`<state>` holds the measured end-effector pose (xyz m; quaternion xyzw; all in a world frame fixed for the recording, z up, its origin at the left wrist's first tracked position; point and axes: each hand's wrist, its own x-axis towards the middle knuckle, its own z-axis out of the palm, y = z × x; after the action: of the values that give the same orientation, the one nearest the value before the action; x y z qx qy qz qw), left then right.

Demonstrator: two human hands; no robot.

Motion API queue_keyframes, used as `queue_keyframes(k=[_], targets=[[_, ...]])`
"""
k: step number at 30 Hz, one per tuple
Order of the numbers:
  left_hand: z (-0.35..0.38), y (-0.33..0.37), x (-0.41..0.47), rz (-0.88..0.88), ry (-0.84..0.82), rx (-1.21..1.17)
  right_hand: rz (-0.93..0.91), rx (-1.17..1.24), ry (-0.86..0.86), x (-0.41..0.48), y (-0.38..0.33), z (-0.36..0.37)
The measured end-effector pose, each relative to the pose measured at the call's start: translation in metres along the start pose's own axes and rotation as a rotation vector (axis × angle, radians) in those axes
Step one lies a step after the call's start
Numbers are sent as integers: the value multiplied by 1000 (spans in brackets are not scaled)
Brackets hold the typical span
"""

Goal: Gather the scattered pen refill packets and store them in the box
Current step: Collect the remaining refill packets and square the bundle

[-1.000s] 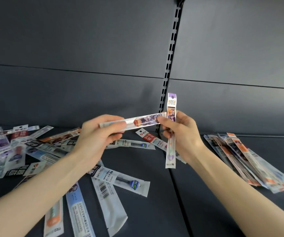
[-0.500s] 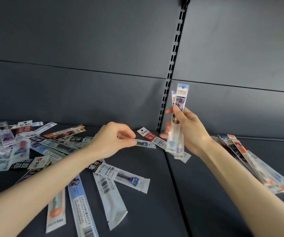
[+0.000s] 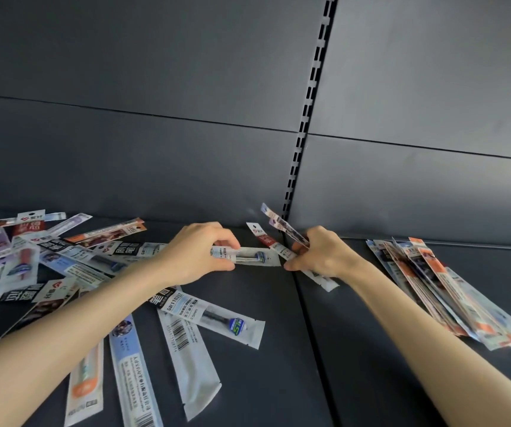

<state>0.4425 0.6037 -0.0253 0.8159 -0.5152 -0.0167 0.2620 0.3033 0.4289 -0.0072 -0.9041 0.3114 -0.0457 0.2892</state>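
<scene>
Packets, near row: four lay flat on our dark shelf [image 3: 278,389] at the near left. They were an orange-tipped packet [image 3: 84,377], a pale blue packet [image 3: 131,365], a white barcode packet [image 3: 191,352] and, just beyond, a packet marked GR110 [image 3: 214,315]. That last one slanted to the right, its left end under our left forearm.

Hands, middle: our left hand [image 3: 195,257] pinched the left end of a white refill packet [image 3: 252,257] between thumb and curled fingers. The packet lay level; whether it touched the shelf we could not tell. Our right hand [image 3: 325,257] had its fingers curled round a small bundle of purple-printed packets [image 3: 283,226], whose tops fanned up toward the far left. Its thumb tip sat at the right end of the white refill packet. A red-headed packet [image 3: 265,238] lay on the shelf beneath, running across the shelf seam toward the near right.

Heaps: scattered packets [image 3: 32,260] overlapped at the far left. A rough stack of orange-and-blue packets [image 3: 451,291] lay at the right, well apart from our right hand.

Far: grey back panels [image 3: 155,149] met at a slotted upright [image 3: 308,118].
</scene>
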Motion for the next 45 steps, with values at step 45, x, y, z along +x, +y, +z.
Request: queue_keyframes(k=[45], targets=[[-53,60,-7,89,122,-765,-485,814,-215,-25,-60,29]])
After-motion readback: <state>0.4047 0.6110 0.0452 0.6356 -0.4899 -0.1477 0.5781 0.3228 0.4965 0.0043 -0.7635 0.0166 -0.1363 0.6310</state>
